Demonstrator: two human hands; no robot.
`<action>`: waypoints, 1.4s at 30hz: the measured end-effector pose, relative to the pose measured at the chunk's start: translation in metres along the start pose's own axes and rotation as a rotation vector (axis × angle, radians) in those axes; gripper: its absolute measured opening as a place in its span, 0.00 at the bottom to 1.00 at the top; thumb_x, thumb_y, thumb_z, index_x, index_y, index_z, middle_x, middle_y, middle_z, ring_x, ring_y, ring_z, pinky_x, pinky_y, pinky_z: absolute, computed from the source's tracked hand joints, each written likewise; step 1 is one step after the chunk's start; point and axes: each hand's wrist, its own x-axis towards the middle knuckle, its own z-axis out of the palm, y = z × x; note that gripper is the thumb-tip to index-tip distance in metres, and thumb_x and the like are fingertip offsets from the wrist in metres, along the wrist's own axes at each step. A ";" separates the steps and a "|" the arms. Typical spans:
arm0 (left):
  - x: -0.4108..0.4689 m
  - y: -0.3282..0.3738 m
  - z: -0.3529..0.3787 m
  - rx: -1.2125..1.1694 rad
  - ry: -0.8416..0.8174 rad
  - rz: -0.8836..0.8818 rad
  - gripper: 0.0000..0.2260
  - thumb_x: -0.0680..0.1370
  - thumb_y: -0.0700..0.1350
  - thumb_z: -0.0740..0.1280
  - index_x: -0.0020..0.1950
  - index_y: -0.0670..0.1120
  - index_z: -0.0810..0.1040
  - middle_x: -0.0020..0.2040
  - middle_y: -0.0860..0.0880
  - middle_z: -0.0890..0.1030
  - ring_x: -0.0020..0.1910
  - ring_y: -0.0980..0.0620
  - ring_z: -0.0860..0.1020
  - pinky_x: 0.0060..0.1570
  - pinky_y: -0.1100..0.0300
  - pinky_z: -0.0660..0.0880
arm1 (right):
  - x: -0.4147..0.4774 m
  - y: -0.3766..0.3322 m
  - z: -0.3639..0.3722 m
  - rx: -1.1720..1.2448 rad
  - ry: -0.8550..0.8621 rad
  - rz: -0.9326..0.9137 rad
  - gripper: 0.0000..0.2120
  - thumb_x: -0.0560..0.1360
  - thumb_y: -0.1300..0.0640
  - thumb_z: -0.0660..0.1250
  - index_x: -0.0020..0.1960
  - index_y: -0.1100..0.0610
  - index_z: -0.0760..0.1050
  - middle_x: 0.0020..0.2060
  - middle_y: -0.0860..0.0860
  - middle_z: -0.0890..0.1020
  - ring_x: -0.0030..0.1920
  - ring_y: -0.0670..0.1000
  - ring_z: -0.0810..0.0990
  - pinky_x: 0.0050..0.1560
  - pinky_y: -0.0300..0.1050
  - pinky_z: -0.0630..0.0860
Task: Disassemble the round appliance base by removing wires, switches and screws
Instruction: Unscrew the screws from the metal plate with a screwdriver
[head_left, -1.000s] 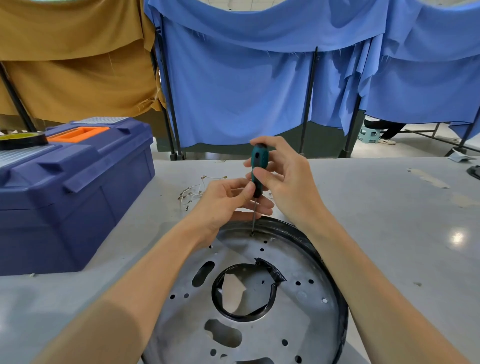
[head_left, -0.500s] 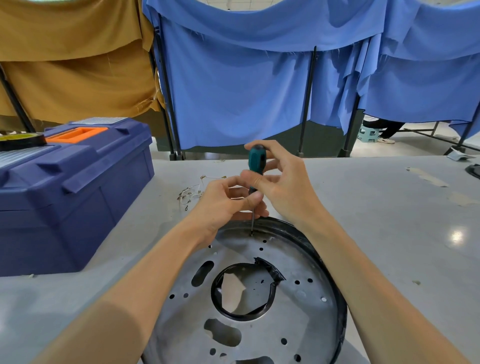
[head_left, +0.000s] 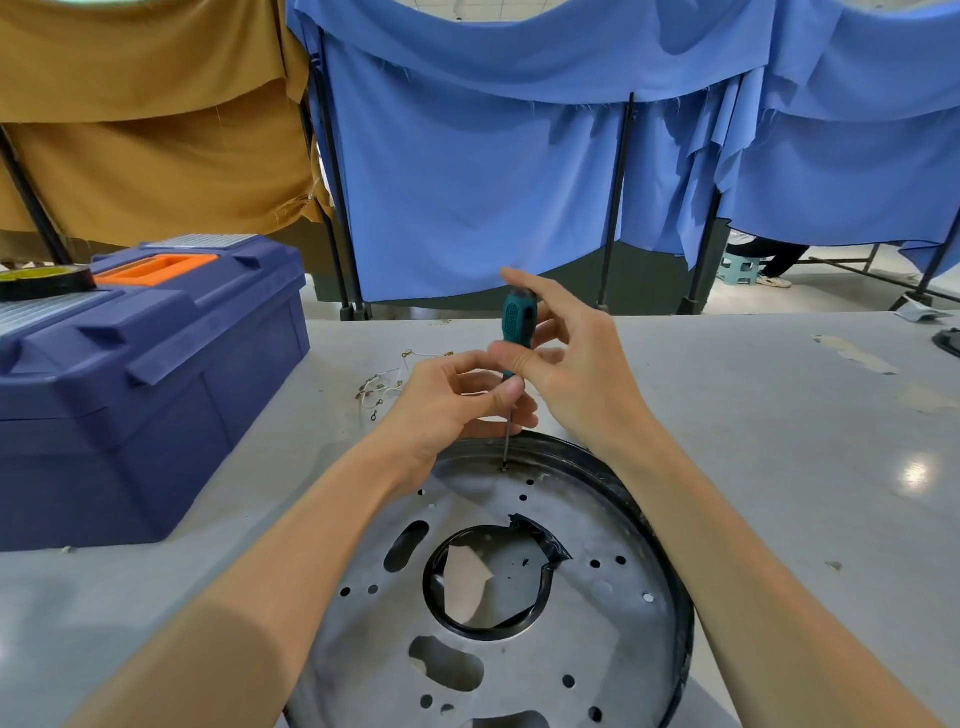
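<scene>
Sitting closed beside the round base (head_left: 597, 649), the toolbox (head_left: 130, 415) bears a tape roll (head_left: 47, 280).

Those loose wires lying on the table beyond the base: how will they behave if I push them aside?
The wires look thin and lie in loose curls, so probably floppy and very light. Their small ring terminals may snag, so a push would likely drag them as a clump. On the smooth table they should slide, not roll.

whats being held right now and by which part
The screwdriver: the right hand pinches its teal handle, and the left hand pinches the metal shaft just below it.
</scene>
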 end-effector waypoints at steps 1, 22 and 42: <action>0.000 0.000 0.000 0.003 -0.027 0.000 0.17 0.72 0.45 0.70 0.58 0.39 0.79 0.48 0.38 0.84 0.45 0.42 0.85 0.44 0.59 0.81 | 0.001 0.000 -0.001 0.021 0.004 0.012 0.28 0.73 0.63 0.73 0.70 0.49 0.70 0.45 0.46 0.78 0.41 0.42 0.77 0.45 0.35 0.78; 0.002 -0.003 -0.004 -0.028 -0.012 0.003 0.21 0.70 0.43 0.72 0.60 0.34 0.77 0.53 0.35 0.83 0.48 0.39 0.84 0.47 0.53 0.82 | 0.000 0.001 0.002 0.020 0.004 0.004 0.24 0.73 0.59 0.73 0.68 0.51 0.72 0.51 0.48 0.77 0.47 0.48 0.77 0.47 0.41 0.79; 0.004 -0.006 -0.006 -0.005 -0.053 0.001 0.11 0.78 0.42 0.65 0.58 0.38 0.79 0.46 0.41 0.85 0.49 0.45 0.84 0.47 0.57 0.81 | 0.000 -0.001 0.000 0.071 -0.029 -0.006 0.20 0.76 0.65 0.69 0.65 0.53 0.72 0.53 0.53 0.79 0.49 0.49 0.80 0.51 0.45 0.81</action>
